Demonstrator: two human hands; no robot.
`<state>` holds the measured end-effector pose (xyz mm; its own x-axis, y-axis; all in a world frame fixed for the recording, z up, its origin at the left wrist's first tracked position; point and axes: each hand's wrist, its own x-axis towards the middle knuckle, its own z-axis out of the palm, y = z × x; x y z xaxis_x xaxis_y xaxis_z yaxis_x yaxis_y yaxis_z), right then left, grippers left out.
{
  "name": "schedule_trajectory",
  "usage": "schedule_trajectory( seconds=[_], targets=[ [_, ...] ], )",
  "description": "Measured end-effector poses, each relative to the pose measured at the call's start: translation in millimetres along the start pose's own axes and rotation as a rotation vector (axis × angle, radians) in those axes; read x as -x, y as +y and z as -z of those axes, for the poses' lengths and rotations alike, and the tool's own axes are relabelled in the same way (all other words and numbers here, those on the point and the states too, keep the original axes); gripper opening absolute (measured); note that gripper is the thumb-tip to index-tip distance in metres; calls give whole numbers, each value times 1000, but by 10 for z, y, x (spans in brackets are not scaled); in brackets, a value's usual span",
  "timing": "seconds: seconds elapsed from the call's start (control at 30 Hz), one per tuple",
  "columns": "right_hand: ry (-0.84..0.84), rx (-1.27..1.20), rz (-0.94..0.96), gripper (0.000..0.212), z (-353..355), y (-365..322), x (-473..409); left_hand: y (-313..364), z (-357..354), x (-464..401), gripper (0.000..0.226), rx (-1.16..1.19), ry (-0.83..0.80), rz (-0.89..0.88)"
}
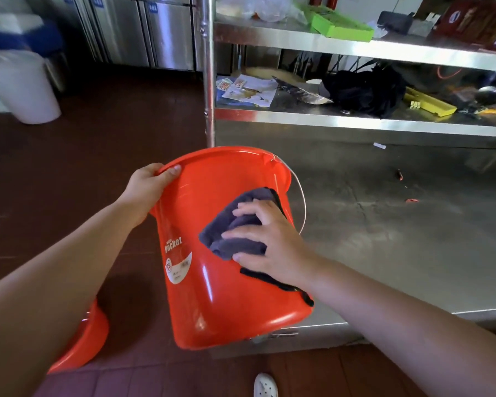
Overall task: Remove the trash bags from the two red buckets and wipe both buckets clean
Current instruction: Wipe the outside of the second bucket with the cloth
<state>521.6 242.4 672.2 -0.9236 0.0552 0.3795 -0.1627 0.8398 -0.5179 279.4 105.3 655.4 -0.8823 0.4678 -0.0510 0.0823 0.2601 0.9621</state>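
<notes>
A red bucket [212, 296] with a white label hangs in the air in front of me, tilted with its mouth facing away. My left hand [151, 186] grips its rim at the upper left. My right hand [265, 239] presses a folded dark grey cloth [235, 224] flat against the bucket's outer wall, fingers spread over it. The bucket's wire handle [301, 202] hangs down on the right side. A second red bucket [80, 345] stands on the floor at the lower left, mostly hidden by my left forearm. No trash bag shows in either bucket.
A steel rack [355, 121] stands to the right, its shelves cluttered with papers, a black bag and a green tray. Its vertical post [209, 81] rises just behind the bucket. A white bin [26, 87] stands far left on the brown tiled floor. My white shoe [265, 385] is below.
</notes>
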Motion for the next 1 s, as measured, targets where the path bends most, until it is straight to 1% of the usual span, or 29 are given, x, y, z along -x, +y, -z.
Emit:
schedule_trajectory(
  seconds=[0.17, 0.3, 0.37, 0.47, 0.67, 0.77, 0.87, 1.0],
  targets=[
    [-32, -26, 31, 31, 16, -43, 596, 37, -8, 80, 22, 5, 7, 20],
    [-28, -55, 55, 32, 30, -30, 789, 102, -10, 120, 21, 30, -17, 57],
    [-6, -47, 58, 31, 57, 6, 708, 139, -15, 136, 21, 54, -45, 76],
    [72, -14, 33, 29, 90, 84, 412, 190, -63, 143, 20, 87, -70, 79],
    [141, 1, -139, 31, 248, 309, -472, 260, -167, 75, 24, 63, -77, 49],
    [168, 38, -216, 30, 335, 440, -765, 238, -194, 30, 24, 35, -89, 46],
    [165, 35, -226, 31, 293, 424, -799, 197, -186, -10, 26, 8, -54, 15],
    [130, -14, -169, 34, 139, 242, -467, 111, -104, -39, 24, -1, -38, -16]
  ],
)
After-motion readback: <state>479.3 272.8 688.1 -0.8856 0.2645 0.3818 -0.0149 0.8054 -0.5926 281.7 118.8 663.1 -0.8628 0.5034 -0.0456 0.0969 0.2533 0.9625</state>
